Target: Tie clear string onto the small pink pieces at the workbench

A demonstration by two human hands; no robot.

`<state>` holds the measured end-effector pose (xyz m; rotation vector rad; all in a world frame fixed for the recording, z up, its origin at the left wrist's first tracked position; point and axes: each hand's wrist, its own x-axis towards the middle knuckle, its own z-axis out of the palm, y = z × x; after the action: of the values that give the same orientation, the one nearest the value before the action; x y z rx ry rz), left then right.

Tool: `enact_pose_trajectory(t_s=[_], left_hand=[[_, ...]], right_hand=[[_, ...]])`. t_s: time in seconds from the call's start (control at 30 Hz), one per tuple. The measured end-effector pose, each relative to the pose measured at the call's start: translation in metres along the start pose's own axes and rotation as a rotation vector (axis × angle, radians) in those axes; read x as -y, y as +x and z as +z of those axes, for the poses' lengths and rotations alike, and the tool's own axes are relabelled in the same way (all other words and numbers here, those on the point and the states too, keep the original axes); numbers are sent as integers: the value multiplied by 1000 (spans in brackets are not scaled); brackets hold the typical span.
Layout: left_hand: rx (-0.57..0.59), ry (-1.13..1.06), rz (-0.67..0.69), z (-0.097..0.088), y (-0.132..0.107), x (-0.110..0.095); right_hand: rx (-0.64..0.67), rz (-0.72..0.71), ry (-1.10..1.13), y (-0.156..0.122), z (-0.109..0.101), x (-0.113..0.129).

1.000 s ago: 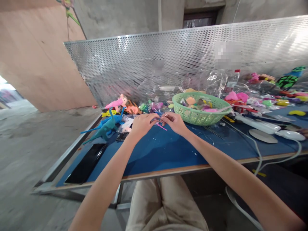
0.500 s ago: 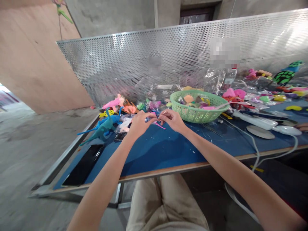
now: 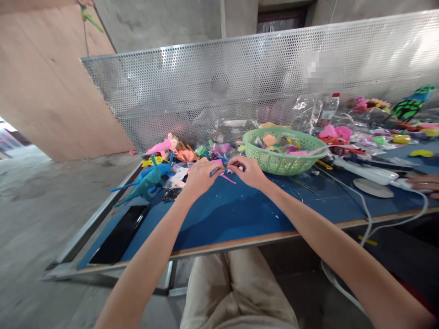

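My left hand (image 3: 203, 174) is closed on a small pink piece (image 3: 216, 161), whose kind I cannot make out; a bit of it shows above the fingers. Close on its right, my right hand (image 3: 247, 171) is pinched, with something small and pale between the fingertips, too small to name. A thin pink strip (image 3: 228, 178) with a tiny loop at its end slants down below the fingertips. Left of my hands stand a teal long-necked toy dinosaur (image 3: 146, 183) and a blue one beside it. A white piece in clear plastic (image 3: 178, 177) lies by my left wrist.
A green plastic basket (image 3: 284, 164) of coloured pieces stands behind my right hand. A black phone (image 3: 120, 235) lies at the table's left edge. To the right are a white glue gun (image 3: 365, 170) with its cord and another person's hand (image 3: 425, 183). A perforated metal panel (image 3: 192, 82) borders the back.
My fingertips have moved slightly apart, the right hand shifting a little to the right. The other person's hand at the far right reaches further into view by the white cord.
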<state>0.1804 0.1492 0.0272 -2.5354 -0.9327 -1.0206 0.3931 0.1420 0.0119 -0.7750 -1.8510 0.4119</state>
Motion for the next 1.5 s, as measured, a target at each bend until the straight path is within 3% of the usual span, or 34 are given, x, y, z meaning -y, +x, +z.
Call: enact_pose_trajectory(t_s=[0.67,1.07,1.5], left_hand=[[-11,185,81,6,-3,-3],[-107,272,245,3,-3,-3],[-114,221,259,3,-4,-2]], right_hand=[[28,28,61,0,5,-20],[48,113,144,2,1,-12],[4,183,167,2,-1,-9]])
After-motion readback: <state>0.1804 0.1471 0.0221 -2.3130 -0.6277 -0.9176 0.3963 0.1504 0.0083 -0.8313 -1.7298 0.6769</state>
